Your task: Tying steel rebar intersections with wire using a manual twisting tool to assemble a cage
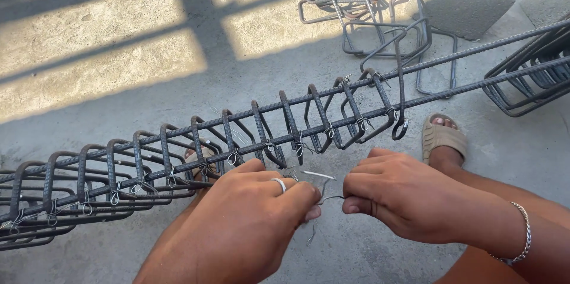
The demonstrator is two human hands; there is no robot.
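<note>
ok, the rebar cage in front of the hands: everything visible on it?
The rebar cage is dark ribbed steel: long bars running lower left to upper right, with many bent rectangular loops along them. Thin wire ties bind most crossings; the loops farthest right hang crooked. It sits raised above the concrete floor. Neither hand touches it; both hold loose wire below it.

- Your rebar cage (pixel 178 153): ribbed, dull dark steel.
- Tie wire (pixel 317 175): thin bare metal, bright.
- Floor (pixel 119 64): rough matt concrete.
- Block (pixel 469 2): coarse grey concrete.
</note>
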